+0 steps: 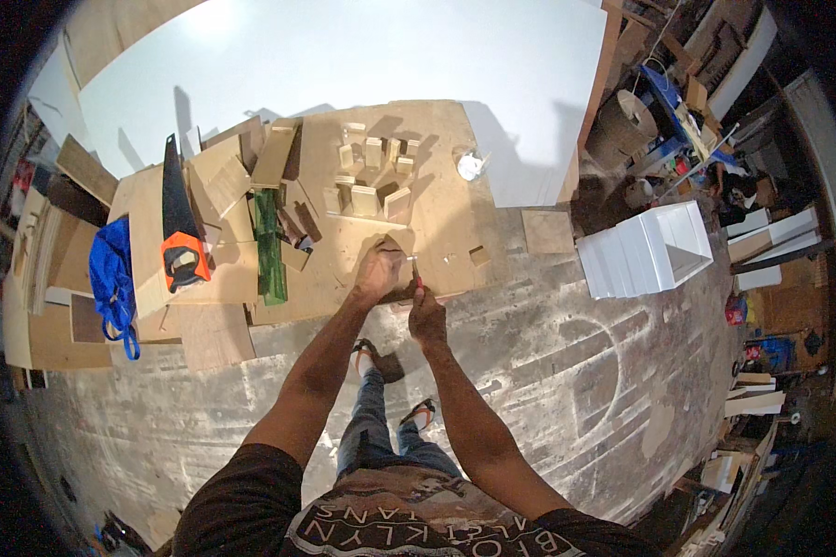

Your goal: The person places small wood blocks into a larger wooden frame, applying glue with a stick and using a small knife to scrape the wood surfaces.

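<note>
At the near edge of the plywood worktop [334,278], my right hand [427,320] is closed round the handle of a red-handled tool [417,279]. Its narrow, pale metal end points away from me, and its exact kind is unclear. Just to the left, my left hand [381,269] is closed low over the board, and whatever its fingers pinch is too small to make out. Beyond both hands stand several small wooden blocks [366,200], some upright, some beside a thin strip. A small loose wood piece [478,255] lies to the right.
Left on the worktop are an orange-handled handsaw [178,218], a green strip [269,251] and wood offcuts [228,186]. A blue bag [113,278] hangs at the left. A small white container [471,166] sits at the right, a large white panel [344,56] lies behind, and white crates [636,251] stand on the floor.
</note>
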Tool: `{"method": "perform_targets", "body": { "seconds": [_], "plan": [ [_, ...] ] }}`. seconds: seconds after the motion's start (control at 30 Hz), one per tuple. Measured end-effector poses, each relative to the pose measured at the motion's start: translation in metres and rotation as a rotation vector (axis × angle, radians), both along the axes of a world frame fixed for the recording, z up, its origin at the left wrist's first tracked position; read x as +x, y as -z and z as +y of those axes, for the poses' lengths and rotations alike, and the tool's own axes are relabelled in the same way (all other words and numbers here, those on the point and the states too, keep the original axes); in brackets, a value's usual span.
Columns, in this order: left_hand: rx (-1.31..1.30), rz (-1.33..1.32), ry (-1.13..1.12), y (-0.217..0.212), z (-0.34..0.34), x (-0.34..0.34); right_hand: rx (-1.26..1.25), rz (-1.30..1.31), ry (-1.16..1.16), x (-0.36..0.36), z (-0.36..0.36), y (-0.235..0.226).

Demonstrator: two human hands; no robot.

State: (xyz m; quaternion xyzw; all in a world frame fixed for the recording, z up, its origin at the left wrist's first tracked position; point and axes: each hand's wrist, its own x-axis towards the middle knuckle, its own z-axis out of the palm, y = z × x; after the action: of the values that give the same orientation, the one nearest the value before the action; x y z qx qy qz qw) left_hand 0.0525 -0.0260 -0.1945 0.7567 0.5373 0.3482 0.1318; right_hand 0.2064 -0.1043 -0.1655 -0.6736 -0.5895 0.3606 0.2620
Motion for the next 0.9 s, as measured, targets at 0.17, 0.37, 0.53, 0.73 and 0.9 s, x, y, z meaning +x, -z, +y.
{"method": "perform_targets", "body": {
  "seconds": [0.17, 0.37, 0.53, 0.73, 0.9],
  "plan": [
    [0.000, -0.024, -0.027, 0.001, 0.000, 0.003, -0.002, -0.012, 0.004, 0.002, 0.001, 0.004],
    [-0.019, -0.022, 0.003, -0.003, -0.001, 0.002, -0.015, -0.037, 0.005, 0.002, 0.001, 0.004],
    [0.021, -0.048, -0.006, -0.003, -0.001, 0.002, 0.003, -0.028, -0.002, 0.001, 0.002, 0.004],
    [0.024, -0.093, 0.029, -0.015, -0.003, 0.005, 0.053, -0.021, -0.002, 0.004, 0.000, 0.012],
    [-0.014, -0.086, 0.037, -0.016, -0.002, 0.004, 0.039, -0.096, -0.008, 0.003, 0.000, 0.014]
  ]
}}
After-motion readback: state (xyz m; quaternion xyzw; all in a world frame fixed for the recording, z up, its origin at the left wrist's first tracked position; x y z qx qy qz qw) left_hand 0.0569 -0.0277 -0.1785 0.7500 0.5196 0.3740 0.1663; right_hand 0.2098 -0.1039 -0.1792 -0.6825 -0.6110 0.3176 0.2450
